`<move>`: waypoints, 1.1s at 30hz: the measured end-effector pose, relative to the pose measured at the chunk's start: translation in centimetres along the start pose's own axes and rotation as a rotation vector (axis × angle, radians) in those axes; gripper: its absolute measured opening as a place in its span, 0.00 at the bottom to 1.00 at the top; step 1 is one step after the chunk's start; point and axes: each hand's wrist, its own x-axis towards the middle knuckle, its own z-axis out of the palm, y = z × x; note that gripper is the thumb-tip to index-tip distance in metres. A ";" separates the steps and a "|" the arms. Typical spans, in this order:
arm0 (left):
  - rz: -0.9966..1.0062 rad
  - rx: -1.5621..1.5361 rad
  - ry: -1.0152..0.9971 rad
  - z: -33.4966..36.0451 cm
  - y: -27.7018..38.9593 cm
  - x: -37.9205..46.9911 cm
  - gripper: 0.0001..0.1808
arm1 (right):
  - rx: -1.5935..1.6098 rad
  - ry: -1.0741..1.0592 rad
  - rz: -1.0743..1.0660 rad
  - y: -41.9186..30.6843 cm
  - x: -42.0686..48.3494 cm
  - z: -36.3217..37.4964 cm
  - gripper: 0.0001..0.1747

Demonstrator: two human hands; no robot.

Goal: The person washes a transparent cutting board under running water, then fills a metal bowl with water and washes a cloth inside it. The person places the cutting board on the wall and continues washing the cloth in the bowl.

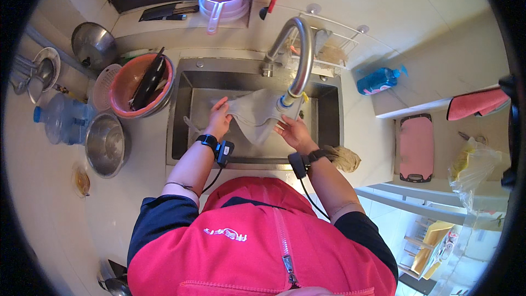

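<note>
Both hands are over the stainless steel sink (pixel 324 131), stretching a pale, thin cloth (pixel 257 113) between them. My left hand (pixel 220 119) pinches the cloth's left edge, thumb and fingertips near it. At the cloth's right edge, my right hand (pixel 294 131) grips with thumb and fingers, just below the spout. The curved metal faucet (pixel 305 57) ends above the cloth's right part and hides some of it. Whether water runs cannot be told. A small translucent piece (pixel 193 125) lies at the sink's left side.
Left of the sink stand a red basin (pixel 117 90) with an eggplant (pixel 150 84), a steel bowl (pixel 104 146) and a plastic jug (pixel 68 119). A brown rag (pixel 347 159) lies at the sink's front right corner. Farther right are a blue pump bottle (pixel 376 81) and a pink cutting board (pixel 416 148).
</note>
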 end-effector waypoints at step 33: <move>-0.115 1.045 -0.579 10.1 -6.3 -1.9 0.16 | -0.239 0.432 -0.401 -12.3 -10.5 -11.1 0.12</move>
